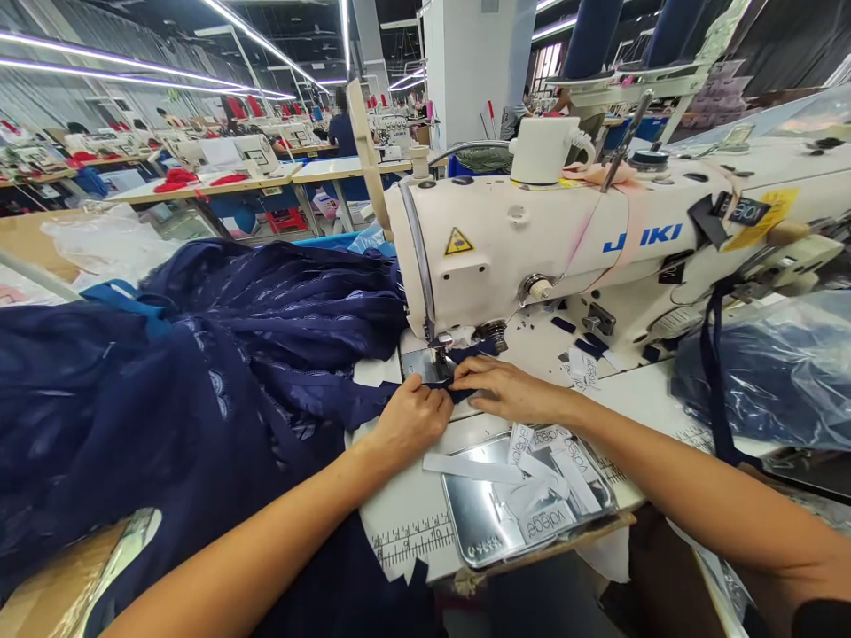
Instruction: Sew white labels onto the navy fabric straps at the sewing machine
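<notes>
In front of me stands a white sewing machine (pixel 492 239), its presser foot (pixel 440 354) over the metal needle plate. My left hand (pixel 416 421) is closed on navy fabric (pixel 359 403) just before the foot. My right hand (pixel 502 387) pinches the same navy piece at the right of the foot, fingertips close to the needle area. The fabric's edge runs between both hands; its exact shape there is partly hidden by my fingers. A large heap of navy garments with lace trim (pixel 279 310) spreads to the left of the machine.
A shiny metal tray (pixel 475 523) with white printed labels (pixel 551 483) sits at the table's front. Loose labels and navy scraps (pixel 589 346) lie under the machine arm. A plastic-wrapped navy bundle (pixel 777 372) is at right. Other sewing tables and people are behind.
</notes>
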A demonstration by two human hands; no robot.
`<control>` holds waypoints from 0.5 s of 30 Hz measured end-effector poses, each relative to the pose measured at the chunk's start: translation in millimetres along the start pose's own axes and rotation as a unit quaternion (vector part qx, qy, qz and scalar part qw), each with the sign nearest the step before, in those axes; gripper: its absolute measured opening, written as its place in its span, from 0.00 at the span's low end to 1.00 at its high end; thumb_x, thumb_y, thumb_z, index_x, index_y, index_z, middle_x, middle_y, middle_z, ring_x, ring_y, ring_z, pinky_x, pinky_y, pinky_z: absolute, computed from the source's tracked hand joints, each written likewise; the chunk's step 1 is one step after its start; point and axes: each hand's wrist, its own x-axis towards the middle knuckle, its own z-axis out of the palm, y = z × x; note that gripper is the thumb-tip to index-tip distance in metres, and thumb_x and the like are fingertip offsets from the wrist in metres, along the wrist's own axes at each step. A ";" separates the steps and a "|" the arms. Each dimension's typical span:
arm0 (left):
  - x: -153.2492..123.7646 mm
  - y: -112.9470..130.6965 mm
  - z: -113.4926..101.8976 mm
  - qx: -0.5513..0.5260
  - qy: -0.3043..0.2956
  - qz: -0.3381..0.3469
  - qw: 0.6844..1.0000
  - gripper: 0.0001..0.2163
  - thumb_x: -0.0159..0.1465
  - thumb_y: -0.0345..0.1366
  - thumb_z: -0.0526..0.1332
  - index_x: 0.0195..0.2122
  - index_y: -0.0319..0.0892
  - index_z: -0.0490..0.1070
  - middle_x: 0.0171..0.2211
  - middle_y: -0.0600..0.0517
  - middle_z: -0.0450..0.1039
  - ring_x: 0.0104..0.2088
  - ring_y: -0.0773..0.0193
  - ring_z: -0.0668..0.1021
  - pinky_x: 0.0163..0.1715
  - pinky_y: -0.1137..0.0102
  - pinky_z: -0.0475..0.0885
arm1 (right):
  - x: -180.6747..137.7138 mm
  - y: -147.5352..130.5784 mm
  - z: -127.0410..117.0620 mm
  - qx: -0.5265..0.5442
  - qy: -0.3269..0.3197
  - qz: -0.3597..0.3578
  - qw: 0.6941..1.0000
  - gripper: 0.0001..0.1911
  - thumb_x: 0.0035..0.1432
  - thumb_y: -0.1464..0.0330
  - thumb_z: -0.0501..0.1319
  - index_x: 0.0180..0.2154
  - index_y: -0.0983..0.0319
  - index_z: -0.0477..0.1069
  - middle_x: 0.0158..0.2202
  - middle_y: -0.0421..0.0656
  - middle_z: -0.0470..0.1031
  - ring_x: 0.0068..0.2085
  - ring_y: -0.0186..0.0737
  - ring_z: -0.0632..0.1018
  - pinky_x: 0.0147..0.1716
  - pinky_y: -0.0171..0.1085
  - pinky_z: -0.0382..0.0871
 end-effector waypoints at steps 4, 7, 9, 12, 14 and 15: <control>0.9 -0.2 0.0 -0.003 0.002 0.002 1.000 0.11 0.59 0.20 0.48 0.28 0.33 0.68 0.19 0.49 0.68 0.19 0.64 0.69 0.26 0.67 0.59 | 0.9 3.9 -0.2 0.008 0.006 -0.008 1.000 0.17 0.53 0.79 0.55 0.44 0.61 0.69 0.45 0.45 0.68 0.47 0.39 0.68 0.49 0.43 0.62; 1.0 -1.2 -0.4 0.012 0.017 0.007 1.000 0.10 0.59 0.21 0.48 0.27 0.33 0.68 0.18 0.50 0.67 0.18 0.64 0.69 0.25 0.67 0.59 | 1.6 4.0 0.2 0.007 0.009 -0.012 1.000 0.16 0.53 0.79 0.55 0.44 0.62 0.70 0.44 0.45 0.68 0.45 0.38 0.69 0.48 0.42 0.63; 1.0 -1.7 -0.1 0.017 0.024 0.007 1.000 0.10 0.58 0.21 0.49 0.27 0.33 0.68 0.17 0.51 0.66 0.18 0.64 0.69 0.24 0.67 0.59 | 1.2 2.0 1.0 -0.017 0.015 -0.013 1.000 0.15 0.54 0.78 0.56 0.44 0.64 0.70 0.43 0.45 0.68 0.44 0.39 0.69 0.47 0.42 0.63; 1.5 -0.9 1.6 0.014 0.029 0.007 0.999 0.10 0.58 0.21 0.49 0.26 0.33 0.68 0.17 0.52 0.66 0.18 0.65 0.69 0.24 0.68 0.59 | 0.1 -6.5 5.4 -0.087 0.028 -0.019 0.996 0.14 0.56 0.79 0.54 0.42 0.65 0.70 0.41 0.47 0.69 0.42 0.40 0.68 0.43 0.41 0.65; 2.4 0.1 1.6 0.008 0.025 0.005 1.000 0.11 0.58 0.21 0.49 0.26 0.34 0.68 0.18 0.52 0.66 0.18 0.65 0.68 0.24 0.68 0.59 | -0.6 -15.1 10.4 -0.154 0.030 -0.016 0.987 0.13 0.56 0.79 0.52 0.41 0.67 0.71 0.40 0.48 0.69 0.40 0.42 0.68 0.39 0.41 0.67; 2.7 0.2 0.4 0.006 0.020 0.004 1.000 0.11 0.58 0.21 0.49 0.25 0.34 0.68 0.18 0.52 0.66 0.19 0.65 0.69 0.24 0.68 0.59 | -1.0 -19.6 13.0 -0.189 0.028 -0.012 0.982 0.13 0.55 0.80 0.51 0.40 0.67 0.71 0.39 0.49 0.69 0.39 0.43 0.68 0.36 0.40 0.67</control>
